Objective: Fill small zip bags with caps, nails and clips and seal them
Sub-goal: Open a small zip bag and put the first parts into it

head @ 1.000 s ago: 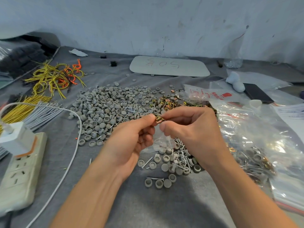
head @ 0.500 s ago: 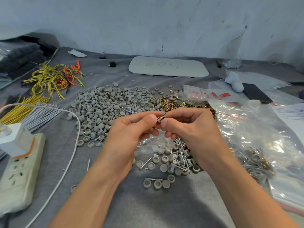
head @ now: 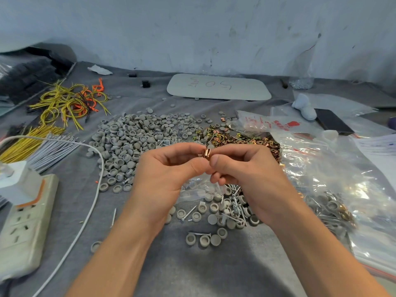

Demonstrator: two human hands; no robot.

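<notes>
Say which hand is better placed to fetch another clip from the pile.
Right, probably: the clip pile lies just beyond the right hand, while the left hand sits nearer the grey caps. Both pinch one copper clip, so one must release first.

Light: soft, even, cool; source perhaps overhead.
Shadows: faint and soft-edged on the bench (head: 214,275).
Glare: white glints on the plastic bags (head: 342,189) (right side).
Edges: bowed by the wide lens; power strip (head: 27,221) smeared.

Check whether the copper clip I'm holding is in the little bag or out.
Out. Both the left hand and right hand pinch the copper clip at their fingertips, above the small clear bag.
</notes>
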